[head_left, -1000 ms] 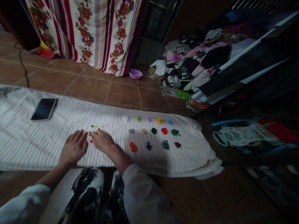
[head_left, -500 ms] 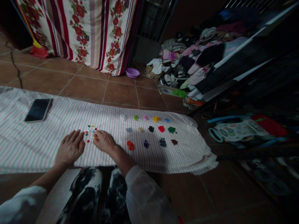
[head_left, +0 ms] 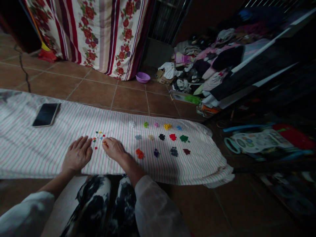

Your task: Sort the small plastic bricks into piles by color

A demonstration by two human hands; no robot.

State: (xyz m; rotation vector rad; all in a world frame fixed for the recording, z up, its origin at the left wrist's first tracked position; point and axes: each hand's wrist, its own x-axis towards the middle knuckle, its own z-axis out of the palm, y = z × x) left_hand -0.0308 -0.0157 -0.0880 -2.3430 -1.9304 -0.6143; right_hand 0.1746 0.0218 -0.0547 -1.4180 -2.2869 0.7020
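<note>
My left hand (head_left: 77,154) lies palm down on the striped cloth (head_left: 118,126), its fingers spread, beside a loose group of small coloured pieces. My right hand (head_left: 113,149) is pinched at the right of that group, with a tiny yellow-orange piece (head_left: 104,143) at its fingertips. Between the hands a red piece (head_left: 96,148) lies nearest me. Further right, small piles sorted by colour stand in three rows, among them an orange pile (head_left: 139,153), a yellow pile (head_left: 168,126), a red pile (head_left: 172,137) and a green pile (head_left: 184,138).
A dark phone (head_left: 46,115) lies on the cloth at the left. Beyond the cloth, a purple basin (head_left: 143,77) stands on the tiled floor near a flowered curtain (head_left: 98,36). Clothes (head_left: 197,62) are heaped at the back right.
The whole view has shifted slightly, so things appear a little further right. Both hands keep nearly the same places on the cloth, the right one still pinched.
</note>
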